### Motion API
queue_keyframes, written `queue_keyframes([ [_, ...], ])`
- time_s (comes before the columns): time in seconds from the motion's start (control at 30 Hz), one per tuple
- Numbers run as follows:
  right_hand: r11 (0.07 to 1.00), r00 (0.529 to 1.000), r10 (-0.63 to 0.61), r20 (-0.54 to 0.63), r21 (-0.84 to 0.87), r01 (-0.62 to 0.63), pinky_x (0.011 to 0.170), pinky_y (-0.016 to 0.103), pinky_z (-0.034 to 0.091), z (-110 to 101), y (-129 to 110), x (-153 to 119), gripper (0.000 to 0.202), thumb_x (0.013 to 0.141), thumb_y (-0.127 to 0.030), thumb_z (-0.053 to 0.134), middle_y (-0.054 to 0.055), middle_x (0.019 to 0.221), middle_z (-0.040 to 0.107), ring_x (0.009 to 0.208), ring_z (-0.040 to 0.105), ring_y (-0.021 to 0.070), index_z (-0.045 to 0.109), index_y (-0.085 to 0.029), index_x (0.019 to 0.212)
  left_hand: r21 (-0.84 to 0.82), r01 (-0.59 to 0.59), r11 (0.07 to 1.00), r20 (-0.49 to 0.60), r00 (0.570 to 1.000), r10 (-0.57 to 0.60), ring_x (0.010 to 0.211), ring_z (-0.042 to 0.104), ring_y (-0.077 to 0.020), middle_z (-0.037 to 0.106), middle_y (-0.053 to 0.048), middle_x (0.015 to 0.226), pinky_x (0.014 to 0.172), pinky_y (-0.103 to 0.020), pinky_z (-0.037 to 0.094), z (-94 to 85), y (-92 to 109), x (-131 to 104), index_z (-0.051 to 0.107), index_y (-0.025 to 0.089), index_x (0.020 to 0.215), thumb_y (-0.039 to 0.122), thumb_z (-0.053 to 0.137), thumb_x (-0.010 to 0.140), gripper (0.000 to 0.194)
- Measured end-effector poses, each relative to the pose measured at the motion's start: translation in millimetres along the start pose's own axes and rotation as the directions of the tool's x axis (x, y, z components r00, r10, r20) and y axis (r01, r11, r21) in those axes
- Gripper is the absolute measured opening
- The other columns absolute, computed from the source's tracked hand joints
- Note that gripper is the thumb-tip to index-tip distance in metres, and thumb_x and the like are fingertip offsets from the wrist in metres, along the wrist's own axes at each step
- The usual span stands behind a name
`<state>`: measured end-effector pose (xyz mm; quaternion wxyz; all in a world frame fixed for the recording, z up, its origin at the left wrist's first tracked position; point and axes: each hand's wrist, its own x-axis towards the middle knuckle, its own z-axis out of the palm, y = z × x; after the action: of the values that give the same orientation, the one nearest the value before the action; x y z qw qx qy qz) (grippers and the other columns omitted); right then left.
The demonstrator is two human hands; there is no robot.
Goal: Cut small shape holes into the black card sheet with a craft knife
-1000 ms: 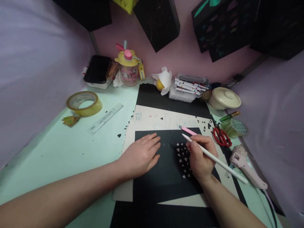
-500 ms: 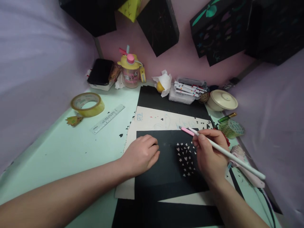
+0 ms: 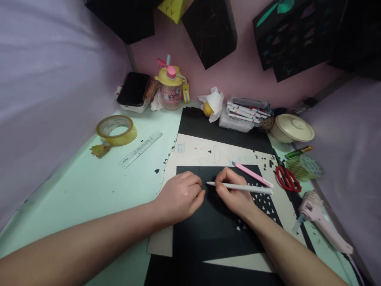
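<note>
My right hand (image 3: 233, 194) grips a slim white pen (image 3: 253, 188), its tip just above or on a sheet of black paper (image 3: 190, 238); I cannot tell which. The paper's right part has several small cut-out stars, hearts and triangles (image 3: 264, 202), partly covered by my right forearm. Resting on the paper's left side, my left hand (image 3: 181, 196) has its fingers curled in, with nothing visible in them. Beyond my right hand lies a pink pen-like cutter (image 3: 253, 174). Under the black paper is a white sheet (image 3: 190, 153) with faint blue drawings and black scraps.
Red-handled scissors (image 3: 288, 179) and a pink glue gun (image 3: 321, 220) lie at the right. A tape roll (image 3: 117, 130) and a clear ruler (image 3: 141, 149) are at the left. Along the back stand a yellow-lidded cup (image 3: 171, 89), a pen box (image 3: 238, 123) and a lidded bowl (image 3: 293, 128).
My right hand has moved left across the black paper with the white pen, away from the pink cutter. The scissors and glue gun show more fully. My left hand stays on the paper.
</note>
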<state>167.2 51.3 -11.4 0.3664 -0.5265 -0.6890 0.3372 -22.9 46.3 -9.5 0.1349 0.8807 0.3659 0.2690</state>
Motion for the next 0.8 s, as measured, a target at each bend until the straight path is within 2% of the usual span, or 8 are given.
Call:
queue_keyframes([
  [0.17,0.999,0.999,-0.018,0.043,0.046,0.017,0.049,0.023,0.036,-4.8,5.2,-1.2,0.015,0.074,-0.011,0.05,-0.004,0.058,0.051,0.052,0.045,0.0106,0.046,-0.02,0.063,-0.016,0.028,0.999,-0.019,0.999,-0.029,0.077,0.058,-0.017,0.066,-0.006,0.079,0.068,-0.03,0.05,0.3,-0.8,0.6,0.064,0.015,0.07,0.019,0.048,0.087,0.024],
  [0.43,1.0,0.996,-0.017,0.086,0.002,0.017,0.053,0.025,0.039,-6.3,3.4,-2.0,0.014,0.074,-0.011,0.051,-0.003,0.06,0.055,0.054,0.05,0.0115,0.049,-0.02,0.063,-0.054,0.034,0.998,-0.046,0.998,-0.037,0.077,0.059,-0.0172,0.066,-0.005,0.078,0.068,-0.031,0.05,1.2,-2.0,0.4,0.063,0.016,0.07,0.018,0.048,0.086,0.023],
  [0.8,0.999,0.996,-0.028,0.089,-0.018,0.03,0.053,0.024,0.039,-4.5,3.5,-1.9,0.014,0.075,-0.011,0.051,-0.002,0.061,0.057,0.055,0.051,0.0118,0.05,-0.02,0.064,-0.136,0.085,0.987,-0.078,0.992,-0.097,0.075,0.061,-0.0162,0.069,-0.004,0.078,0.07,-0.031,0.052,-0.6,-4.0,3.3,0.066,0.017,0.068,0.016,0.046,0.085,0.026],
])
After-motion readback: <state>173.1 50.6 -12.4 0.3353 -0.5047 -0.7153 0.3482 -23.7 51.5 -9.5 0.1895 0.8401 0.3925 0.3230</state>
